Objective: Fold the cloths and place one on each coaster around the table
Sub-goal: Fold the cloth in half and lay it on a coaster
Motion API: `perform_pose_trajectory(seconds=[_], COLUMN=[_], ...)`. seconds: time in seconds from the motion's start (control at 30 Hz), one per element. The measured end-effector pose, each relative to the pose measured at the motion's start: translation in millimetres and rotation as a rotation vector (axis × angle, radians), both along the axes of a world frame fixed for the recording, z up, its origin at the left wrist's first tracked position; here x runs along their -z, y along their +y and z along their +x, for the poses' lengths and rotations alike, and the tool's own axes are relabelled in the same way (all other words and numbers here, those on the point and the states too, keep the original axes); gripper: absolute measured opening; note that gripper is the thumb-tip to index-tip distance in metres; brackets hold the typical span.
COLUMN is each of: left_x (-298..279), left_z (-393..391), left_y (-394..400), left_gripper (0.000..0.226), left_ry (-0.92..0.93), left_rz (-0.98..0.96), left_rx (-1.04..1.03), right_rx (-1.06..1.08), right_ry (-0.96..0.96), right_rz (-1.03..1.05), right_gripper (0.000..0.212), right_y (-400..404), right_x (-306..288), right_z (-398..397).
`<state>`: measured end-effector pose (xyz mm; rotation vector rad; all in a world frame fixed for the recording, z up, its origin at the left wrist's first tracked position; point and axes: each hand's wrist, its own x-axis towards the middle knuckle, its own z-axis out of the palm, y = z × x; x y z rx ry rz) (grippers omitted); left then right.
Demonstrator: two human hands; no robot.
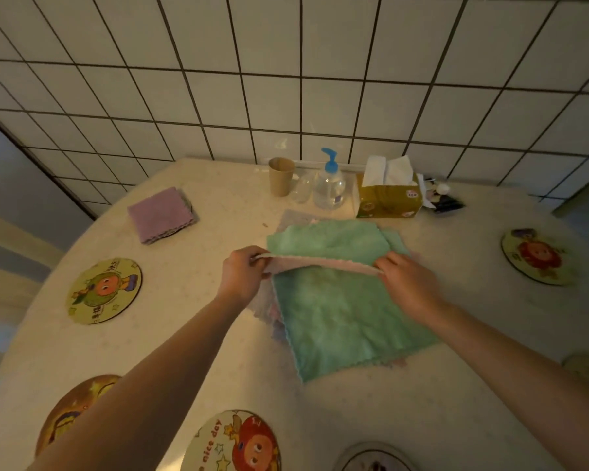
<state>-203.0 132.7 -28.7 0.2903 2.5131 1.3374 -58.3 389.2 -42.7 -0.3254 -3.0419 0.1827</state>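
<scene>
Left hand point(242, 274) pinches left end of pale pink fleece cloth point(320, 263); right hand point(409, 283) pinches right end. Pink cloth held taut, edge-on, over green fleece cloth point(344, 321) atop pile at table centre. Advice: keep corners level, align edges before creasing.

Folded lilac cloth point(160, 214) sits on coaster toward left edge. Bare round cartoon coaster point(104, 290) nearer left edge, another point(538, 256) at right edge. Brown paper cup point(281, 176), clear pump bottle point(329, 185), yellow tissue box point(388, 198) along far edge, behind pile; not obstructing.

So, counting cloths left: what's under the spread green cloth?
Pastel cloth edges poke out under the green cloth, left and bottom. Their number is hidden.
</scene>
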Motion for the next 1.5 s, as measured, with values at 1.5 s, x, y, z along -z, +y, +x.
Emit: perform_pose_trajectory(seconds=[1.5], left_x=[59.1], left_z=[113.2], left_y=[-331.8], left_gripper=[0.007], left_ry=[-0.252], left_rz=[-0.239], left_rx=[0.107], right_rx=[0.374], right_ry=[-0.110], right_rz=[-0.612], right_gripper=[0.003], right_y=[-287.0], right_x=[31.0], right_z=[134.1])
